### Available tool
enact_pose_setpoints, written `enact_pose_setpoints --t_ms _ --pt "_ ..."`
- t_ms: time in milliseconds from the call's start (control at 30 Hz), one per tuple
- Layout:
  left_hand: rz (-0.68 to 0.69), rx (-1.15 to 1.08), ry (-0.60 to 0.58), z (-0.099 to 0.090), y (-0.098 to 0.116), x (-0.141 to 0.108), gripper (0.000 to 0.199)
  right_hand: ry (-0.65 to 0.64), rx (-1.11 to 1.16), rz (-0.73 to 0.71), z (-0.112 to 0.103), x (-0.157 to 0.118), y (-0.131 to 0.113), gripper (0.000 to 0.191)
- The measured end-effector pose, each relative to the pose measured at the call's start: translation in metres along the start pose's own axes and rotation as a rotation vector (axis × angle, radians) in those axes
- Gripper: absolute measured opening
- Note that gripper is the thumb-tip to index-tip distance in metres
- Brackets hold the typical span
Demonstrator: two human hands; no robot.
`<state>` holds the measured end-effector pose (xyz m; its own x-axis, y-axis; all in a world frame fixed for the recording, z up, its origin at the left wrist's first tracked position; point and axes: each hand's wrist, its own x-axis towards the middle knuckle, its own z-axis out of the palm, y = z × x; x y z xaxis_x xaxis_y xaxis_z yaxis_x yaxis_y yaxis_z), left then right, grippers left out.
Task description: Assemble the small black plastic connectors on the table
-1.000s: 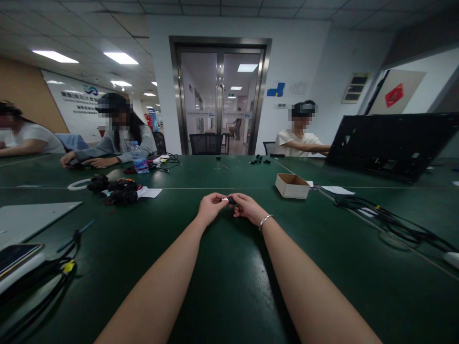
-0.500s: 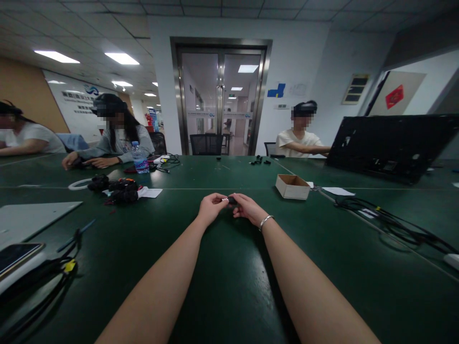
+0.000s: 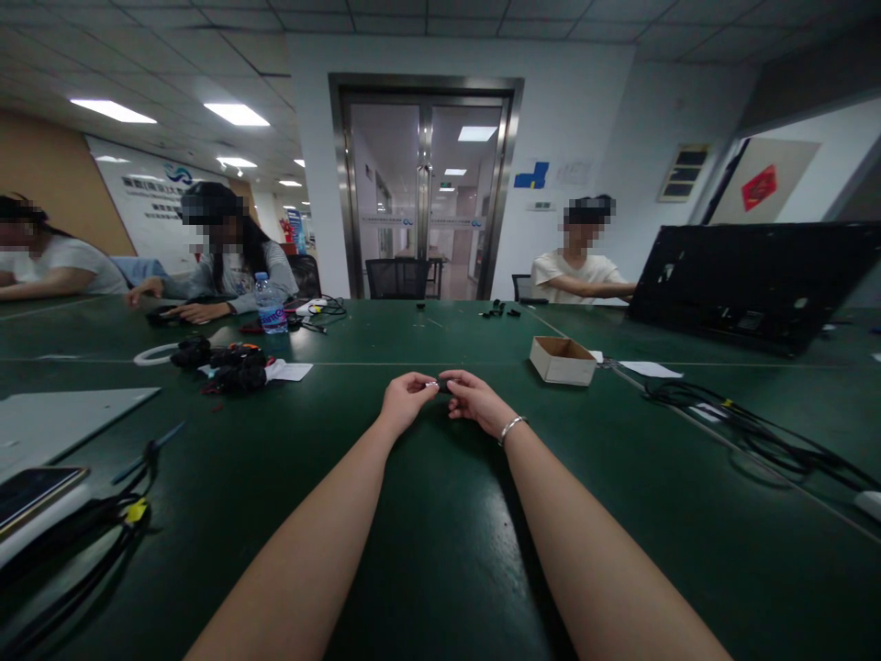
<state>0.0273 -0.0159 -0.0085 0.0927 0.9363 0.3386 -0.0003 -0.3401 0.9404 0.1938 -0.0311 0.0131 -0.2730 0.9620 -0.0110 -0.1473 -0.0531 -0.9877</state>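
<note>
Above the green table, my two hands meet fingertip to fingertip. My left hand (image 3: 407, 399) pinches a small piece with a bright silver end (image 3: 431, 385) between thumb and fingers. Right beside it, my right hand (image 3: 480, 401), with a silver bangle at the wrist, has thumb and forefinger curled around a small black piece (image 3: 444, 386). Whether the silver and black parts are joined cannot be made out. The pieces are too small and too covered by the fingers to name their kind.
A small open cardboard box (image 3: 561, 361) stands right of my hands. Several small black pieces (image 3: 500, 310) lie farther back. Black gear (image 3: 238, 365), a water bottle (image 3: 271, 305) and a phone (image 3: 38, 496) are left. Cables (image 3: 757, 431) and a large monitor (image 3: 750, 285) are right. Several people sit around.
My right thumb and forefinger have shifted slightly on the black piece and spread a little. My left hand stays nearly still. Across the table at left, a person's hand has lifted.
</note>
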Motion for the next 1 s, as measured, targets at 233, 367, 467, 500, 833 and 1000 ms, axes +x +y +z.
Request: enact_pose_setpoints --t_ms 233,367,467,500,833,1000 --pt "-0.003 0.007 0.001 0.002 0.001 0.000 0.025 0.026 -0.062 0.055 0.005 0.002 -0.001 0.018" --pt "-0.011 -0.004 -0.002 0.001 0.003 0.000 0.025 0.002 -0.046 0.037 0.003 0.002 0.000 0.013" --pt "-0.026 -0.022 -0.008 0.001 0.005 -0.001 0.027 0.002 -0.022 0.020 0.001 0.001 0.001 0.013" --pt "-0.027 -0.034 -0.010 0.001 0.006 -0.001 0.028 0.001 -0.016 0.014 0.000 0.001 0.001 0.013" --pt "-0.094 -0.354 0.041 0.015 0.010 0.000 0.042 0.006 0.099 0.047 0.008 -0.003 -0.006 0.017" --pt "-0.093 -0.284 0.052 0.017 0.013 -0.003 0.047 -0.047 0.117 0.047 0.016 -0.001 -0.006 0.019"
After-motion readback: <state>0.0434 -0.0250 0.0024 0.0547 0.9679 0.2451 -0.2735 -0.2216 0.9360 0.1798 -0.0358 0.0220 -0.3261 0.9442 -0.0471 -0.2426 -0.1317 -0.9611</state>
